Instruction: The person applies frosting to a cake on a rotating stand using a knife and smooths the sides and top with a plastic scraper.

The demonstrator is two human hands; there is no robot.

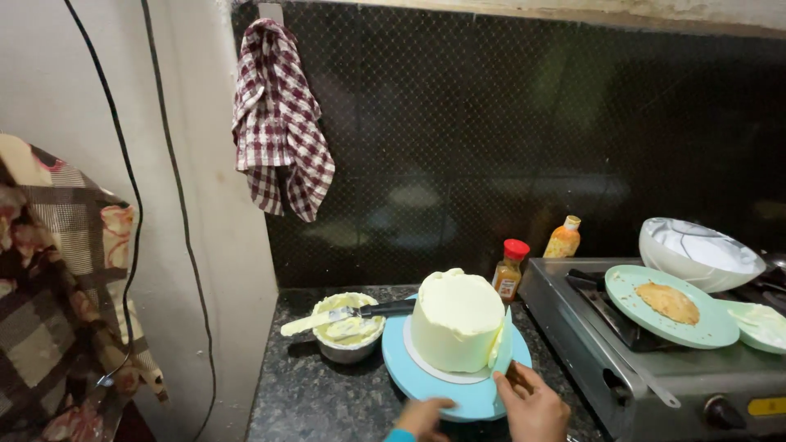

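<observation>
Head view looks down on a dark speckled counter (327, 401) where a tall cake (457, 331) coated in pale yellow cream stands upright on a light blue turntable (426, 378); its long axis runs straight up, and it sits just ahead of both hands, a little left of the right one; the right hand (532, 403) is closed around the lower end of a flat, pale scraper (503, 348), which stands nearly upright with its edge pressed against the cake's right side; the left hand (423, 415) rests at the near rim of the turntable, fingers curled on its edge, though the frame cuts it off and I cannot tell how firmly it grips; the right hand is the nearer to the cake itself, the left touching only the stand; just left of the turntable a small steel bowl (348, 331) holds more cream, with a black-handled spatula (344, 314) laid across it; behind the cake stand a red-capped spice jar (509, 270) and an orange bottle (563, 237); to the right a gas stove (647, 360) carries a green plate (704, 327) with a thin browned round on it, and a white bowl (697, 254); a checked cloth (278, 123) hangs on the wall.
</observation>
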